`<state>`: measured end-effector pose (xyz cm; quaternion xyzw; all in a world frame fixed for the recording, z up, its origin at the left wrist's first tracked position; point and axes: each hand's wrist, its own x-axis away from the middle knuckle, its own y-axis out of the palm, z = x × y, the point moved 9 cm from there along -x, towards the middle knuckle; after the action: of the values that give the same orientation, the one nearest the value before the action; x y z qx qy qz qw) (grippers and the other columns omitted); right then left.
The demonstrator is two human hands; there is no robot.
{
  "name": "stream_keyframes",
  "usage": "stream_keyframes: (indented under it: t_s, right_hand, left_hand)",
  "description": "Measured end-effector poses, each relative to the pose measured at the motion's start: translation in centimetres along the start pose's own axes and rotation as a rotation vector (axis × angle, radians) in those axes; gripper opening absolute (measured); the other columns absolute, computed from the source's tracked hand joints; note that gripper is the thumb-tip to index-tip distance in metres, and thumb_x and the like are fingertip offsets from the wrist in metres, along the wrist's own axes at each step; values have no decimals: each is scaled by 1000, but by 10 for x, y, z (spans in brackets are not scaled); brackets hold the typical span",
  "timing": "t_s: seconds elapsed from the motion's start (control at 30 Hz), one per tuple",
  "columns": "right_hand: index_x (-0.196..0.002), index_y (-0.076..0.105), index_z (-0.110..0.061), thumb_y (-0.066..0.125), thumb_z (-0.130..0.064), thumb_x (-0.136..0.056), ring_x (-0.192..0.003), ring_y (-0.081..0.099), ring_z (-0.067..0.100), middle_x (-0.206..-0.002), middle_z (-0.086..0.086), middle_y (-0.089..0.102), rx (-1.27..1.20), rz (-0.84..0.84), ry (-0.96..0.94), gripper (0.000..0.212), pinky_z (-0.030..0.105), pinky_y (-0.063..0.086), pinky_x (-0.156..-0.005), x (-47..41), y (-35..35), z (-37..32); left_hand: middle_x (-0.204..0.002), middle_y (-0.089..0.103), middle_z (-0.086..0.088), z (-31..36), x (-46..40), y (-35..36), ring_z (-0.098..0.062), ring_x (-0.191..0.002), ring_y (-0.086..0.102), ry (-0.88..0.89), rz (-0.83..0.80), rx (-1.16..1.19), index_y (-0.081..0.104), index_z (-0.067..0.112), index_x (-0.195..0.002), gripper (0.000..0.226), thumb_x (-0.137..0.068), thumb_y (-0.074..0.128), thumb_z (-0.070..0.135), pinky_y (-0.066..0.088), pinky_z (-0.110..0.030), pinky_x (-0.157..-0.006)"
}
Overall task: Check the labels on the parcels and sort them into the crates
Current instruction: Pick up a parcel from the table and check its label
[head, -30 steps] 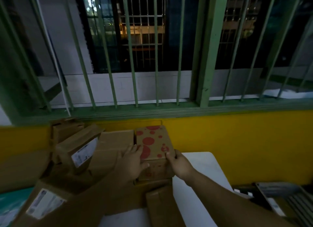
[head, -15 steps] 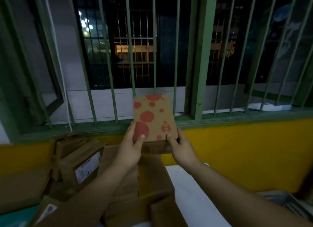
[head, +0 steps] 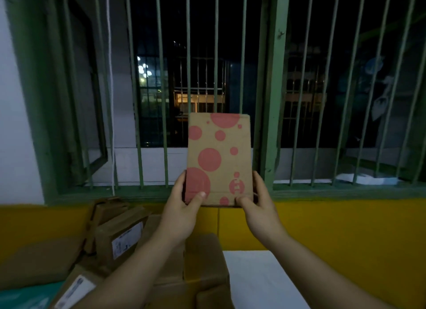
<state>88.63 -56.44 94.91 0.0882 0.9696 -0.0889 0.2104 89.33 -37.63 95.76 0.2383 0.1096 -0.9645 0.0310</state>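
Observation:
A flat brown cardboard parcel with red dots [head: 219,158] is held upright in front of the barred window, its dotted face toward me. My left hand [head: 182,211] grips its lower left corner, thumb on the front. My right hand [head: 258,207] grips the lower right corner. No label shows on the visible face. No crate is in view.
A pile of brown cardboard parcels [head: 202,262] lies below on the left; two carry white labels [head: 125,241] [head: 75,291]. A white table surface [head: 260,281] shows at lower right. The yellow wall [head: 345,228] and green window bars [head: 270,89] stand close behind.
Both hands lifted the dotted parcel off the pile and raised it upright to window height. My view tilted upward with it.

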Motion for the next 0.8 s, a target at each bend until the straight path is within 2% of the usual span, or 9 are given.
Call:
stream_keyframes:
  t_s: [0.1,0.17,0.23,0.3,0.47,0.53,0.6,0.7,0.8]
  right_hand:
    - [-151,23,-42,59,-26,-90,-124,50,4,-138,-18,50,14,-59,-24,73,39,46,-105,7,-21,-5]
    - [-146,32,-46,59,-21,-91,-120,52,-1,-131,-24,54,-5,-93,-38,66,35,48,-101,10,-32,-6]
    - [-132,40,-51,58,-15,-94,-108,56,-9,-118,-30,57,-57,-118,-50,55,23,49,-92,16,-46,-11]
    - [-124,44,-49,58,-19,-96,-102,58,-10,-114,-28,59,-99,-97,-45,44,20,49,-88,21,-57,-14]
    - [-126,46,-40,57,-28,-96,-105,58,-2,-114,-22,60,-147,-16,-5,34,31,50,-95,40,-84,-16]
    - [-130,46,-36,57,-28,-96,-107,58,-1,-116,-20,60,-142,6,-15,36,32,50,-97,45,-89,-22]
    - [-138,44,-31,57,-30,-96,-110,57,0,-121,-18,59,-130,32,-32,44,31,50,-97,49,-90,-30]
    - [-132,39,-43,54,-30,-97,-112,51,-4,-120,-29,50,-67,30,-100,40,26,46,-97,56,-79,-45]
    - [-134,31,-46,49,-27,-100,-112,47,-3,-118,-30,46,-34,10,-115,43,27,43,-100,61,-62,-53]
  left_hand:
    - [-124,52,16,18,17,16,-5,-117,51,3,8,2,27,32,-148,62,-95,57,25,41,-15,-89]
    - [-126,52,16,28,27,24,-5,-117,52,10,27,-7,29,33,-147,60,-94,58,24,42,-16,-91]
    - [-123,52,22,41,40,36,5,-112,52,26,60,-20,33,45,-136,54,-93,59,23,42,-8,-86]
    - [-122,48,26,52,54,46,12,-109,49,51,66,-64,28,55,-124,56,-92,61,24,41,-5,-85]
    - [-137,37,14,70,73,64,-3,-123,42,106,59,-154,25,41,-144,68,-90,64,30,42,-29,-103]
    - [-137,39,15,76,73,65,-2,-121,43,118,47,-153,27,37,-146,67,-90,64,30,43,-25,-100]
    - [-124,46,22,79,72,61,7,-110,47,101,27,-125,28,39,-142,62,-92,62,26,42,-12,-88]
    - [-105,41,34,80,69,44,5,-102,47,33,49,-41,27,41,-135,56,-95,58,18,38,-6,-77]
    - [-112,42,26,85,70,25,6,-105,42,36,58,-37,27,35,-142,58,-96,57,15,36,-3,-78]
